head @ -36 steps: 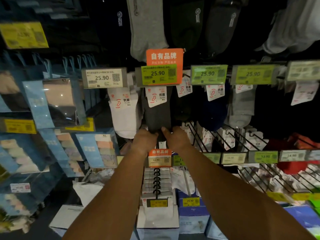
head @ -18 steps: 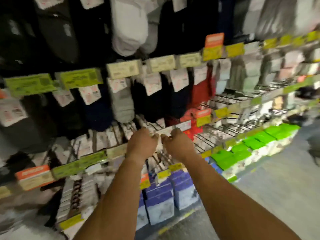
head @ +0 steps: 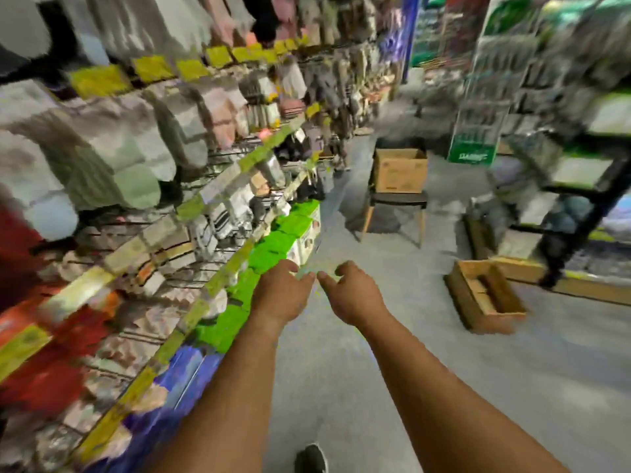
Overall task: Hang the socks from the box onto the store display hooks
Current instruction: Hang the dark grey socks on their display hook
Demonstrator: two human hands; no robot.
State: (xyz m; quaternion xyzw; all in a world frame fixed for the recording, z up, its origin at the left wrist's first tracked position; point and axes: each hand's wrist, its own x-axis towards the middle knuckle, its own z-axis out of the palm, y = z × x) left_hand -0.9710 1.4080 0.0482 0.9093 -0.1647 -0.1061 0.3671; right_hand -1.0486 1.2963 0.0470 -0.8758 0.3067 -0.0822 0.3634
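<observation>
Cardboard box (head: 399, 170) on chair, well beyond empty hands (head: 283, 295)

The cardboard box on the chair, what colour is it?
Plain brown, seen in the head view: the cardboard box on the dark-seated chair.

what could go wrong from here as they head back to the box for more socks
1. The wooden crate lies on the floor beside the path toward the cardboard box; a foot could catch it.
2. That box sits on a chair, so rummaging might tip or shift it.
3. The left hand passes close to the display hooks, which could snag it.
</observation>
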